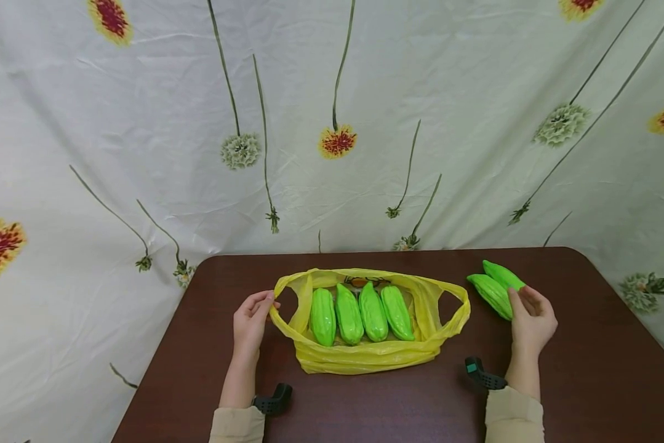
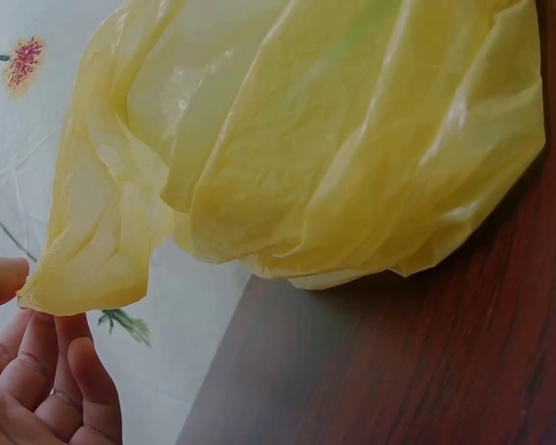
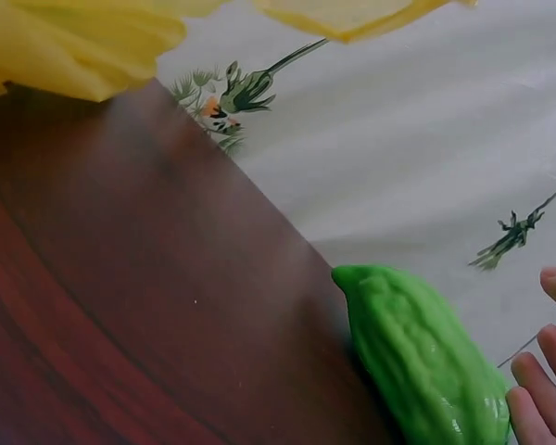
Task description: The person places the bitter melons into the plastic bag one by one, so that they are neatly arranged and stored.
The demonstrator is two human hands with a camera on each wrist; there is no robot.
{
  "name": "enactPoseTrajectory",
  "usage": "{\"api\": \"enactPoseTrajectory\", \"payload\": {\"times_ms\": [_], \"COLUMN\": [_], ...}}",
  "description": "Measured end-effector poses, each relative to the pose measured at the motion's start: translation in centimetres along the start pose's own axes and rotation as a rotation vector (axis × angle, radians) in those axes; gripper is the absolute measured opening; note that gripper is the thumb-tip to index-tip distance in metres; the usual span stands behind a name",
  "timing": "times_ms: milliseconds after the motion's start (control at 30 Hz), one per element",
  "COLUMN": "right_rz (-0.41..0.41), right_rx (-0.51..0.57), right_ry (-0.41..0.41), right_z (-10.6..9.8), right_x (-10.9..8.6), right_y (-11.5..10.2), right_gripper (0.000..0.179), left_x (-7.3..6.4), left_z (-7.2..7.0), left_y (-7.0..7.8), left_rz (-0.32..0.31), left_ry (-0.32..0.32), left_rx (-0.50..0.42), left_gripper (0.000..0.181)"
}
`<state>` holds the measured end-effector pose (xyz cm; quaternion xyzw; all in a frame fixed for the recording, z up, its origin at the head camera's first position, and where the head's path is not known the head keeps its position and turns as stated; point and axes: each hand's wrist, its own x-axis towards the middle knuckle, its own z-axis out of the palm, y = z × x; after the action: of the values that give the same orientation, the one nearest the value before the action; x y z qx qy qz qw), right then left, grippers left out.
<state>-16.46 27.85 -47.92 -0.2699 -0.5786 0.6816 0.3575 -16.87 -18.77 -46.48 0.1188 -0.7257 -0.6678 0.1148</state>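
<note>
A yellow plastic bag point(image 1: 365, 359) lies on its base with its mouth spread wide. Several bright green bitter melons point(image 1: 323, 317) lie side by side inside it. My left hand point(image 1: 252, 320) pinches the bag's left handle point(image 2: 93, 269) between thumb and fingertips. Over on the right, two more bitter melons point(image 1: 489, 294) lie against each other on the table. My right hand point(image 1: 533, 320) is beside this pair, thumb and fingers apart, with fingertips right at the side of the nearer bitter melon point(image 3: 422, 362). The bag's right handle point(image 1: 458, 311) stands up in a loop, untouched.
The dark brown table point(image 1: 387, 406) has rounded back corners. Right behind it hangs a white cloth point(image 1: 332, 197) printed with flowers. Each wrist wears a black band, the left band point(image 1: 273, 400) and the right band point(image 1: 484, 374).
</note>
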Motion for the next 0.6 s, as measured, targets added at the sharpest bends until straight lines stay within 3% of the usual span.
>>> {"api": "enactPoseTrajectory", "payload": {"times_ms": [300,600], "right_rz": [0.019,0.082], "right_rx": [-0.021,-0.11], "right_ry": [0.066,-0.009], "right_z": [-0.3,-0.4], "right_x": [0.4,0.4], "right_y": [0.6,1.2], "right_gripper": [0.027,0.036], "left_x": [0.1,0.1], "left_z": [0.0,0.1], "left_y": [-0.1,-0.1], "left_rz": [0.004,-0.001], "left_ry": [0.006,0.012], "left_rx": [0.003,-0.001], "left_gripper": [0.031,0.03]}}
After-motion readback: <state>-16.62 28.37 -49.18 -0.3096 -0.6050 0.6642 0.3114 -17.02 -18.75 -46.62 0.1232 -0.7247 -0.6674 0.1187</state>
